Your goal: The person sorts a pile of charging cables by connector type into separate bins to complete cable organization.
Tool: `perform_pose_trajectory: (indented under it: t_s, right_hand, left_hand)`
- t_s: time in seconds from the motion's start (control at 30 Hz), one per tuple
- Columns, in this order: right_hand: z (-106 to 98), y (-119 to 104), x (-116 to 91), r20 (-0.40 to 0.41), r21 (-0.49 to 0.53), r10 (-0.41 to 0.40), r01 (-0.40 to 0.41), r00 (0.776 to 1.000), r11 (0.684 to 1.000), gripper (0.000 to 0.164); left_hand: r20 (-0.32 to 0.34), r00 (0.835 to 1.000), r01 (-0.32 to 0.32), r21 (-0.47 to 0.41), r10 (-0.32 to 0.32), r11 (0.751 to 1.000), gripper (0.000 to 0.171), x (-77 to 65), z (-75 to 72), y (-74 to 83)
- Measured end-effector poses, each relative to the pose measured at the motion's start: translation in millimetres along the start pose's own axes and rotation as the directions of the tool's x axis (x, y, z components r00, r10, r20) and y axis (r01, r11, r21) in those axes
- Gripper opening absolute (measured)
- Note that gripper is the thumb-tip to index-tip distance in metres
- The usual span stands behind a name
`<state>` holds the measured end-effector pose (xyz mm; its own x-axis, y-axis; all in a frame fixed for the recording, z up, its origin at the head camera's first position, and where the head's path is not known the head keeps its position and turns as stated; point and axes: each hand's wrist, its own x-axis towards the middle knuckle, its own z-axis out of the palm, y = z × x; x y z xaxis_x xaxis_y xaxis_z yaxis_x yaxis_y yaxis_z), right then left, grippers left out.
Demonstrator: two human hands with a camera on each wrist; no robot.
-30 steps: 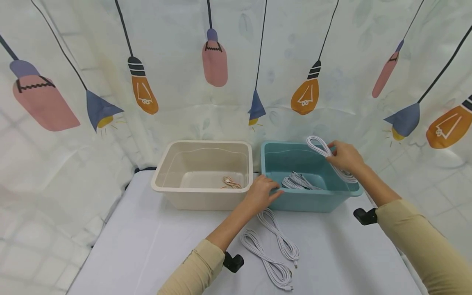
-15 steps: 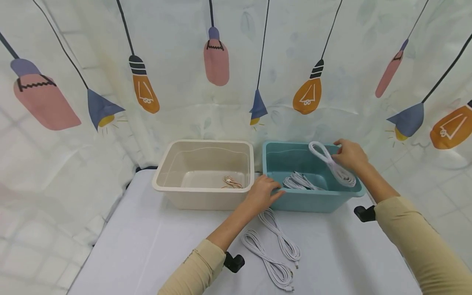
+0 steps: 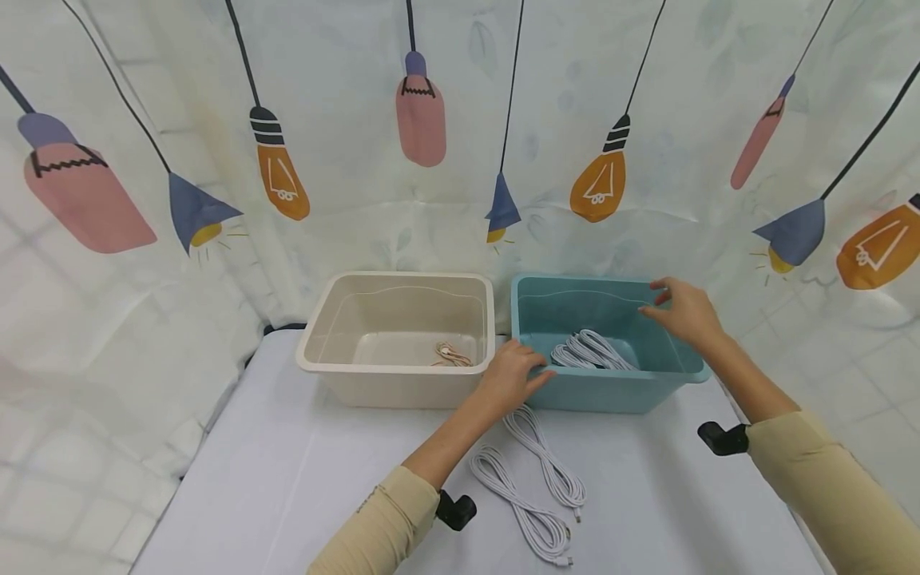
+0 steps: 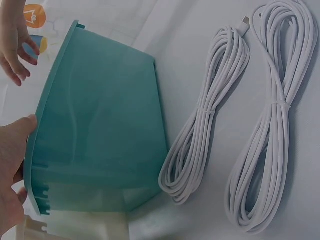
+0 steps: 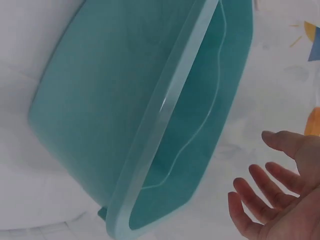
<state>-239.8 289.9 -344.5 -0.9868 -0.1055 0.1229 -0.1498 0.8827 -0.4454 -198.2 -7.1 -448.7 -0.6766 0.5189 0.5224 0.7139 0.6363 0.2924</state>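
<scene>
My left hand (image 3: 509, 374) is at the front left corner of the teal plastic bin (image 3: 596, 393), holding its rim. In the left wrist view the thumb (image 4: 26, 125) lies against that rim. Above the bin's right side hovers my right hand (image 3: 683, 315), its fingers spread apart with nothing in them; the right wrist view shows the loosely bent fingers (image 5: 265, 192) beyond the rim. Inside the teal bin lie bundled white cables (image 3: 591, 350). Two more coiled white cables, a nearer one (image 3: 519, 507) and a farther one (image 3: 546, 461), rest on the table in front.
A beige plastic bin (image 3: 402, 390) stands left of the teal one, with a small tan cable (image 3: 453, 355) inside. Both stand on a white-covered table (image 3: 287, 479), before a curtain (image 3: 345, 160) printed with lamps.
The right hand has let go of a coiled white cable, which dropped into the teal bin onto the others. Its fingers have spread. The left hand has stayed in place.
</scene>
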Motion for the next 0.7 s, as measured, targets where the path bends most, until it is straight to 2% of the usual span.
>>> perform_pose_trajectory:
  t_s: [0.17, 0.43, 0.7]
  right_hand:
    - [4.9, -2.6, -13.7, -0.055, 0.053, -0.044, 0.047, 0.997, 0.997, 0.051]
    - [13.6, -14.5, -35.1, -0.134, 0.078, -0.081, 0.092, 0.988, 0.993, 0.051]
    - [33.7, -23.9, -63.9, -0.199, 0.127, -0.113, 0.140, 0.974, 0.982, 0.048]
  left_hand:
    - [0.001, 1.000, -0.001, 0.007, 0.001, 1.000, 0.015, 0.8, -0.6, 0.4]
    - [0.026, 1.000, 0.011, 0.017, -0.011, 1.000, 0.018, 1.4, -0.7, -0.5]
    - [0.019, 1.000, 0.006, 0.002, -0.006, 1.000, 0.014, 0.0, -0.7, 0.3]
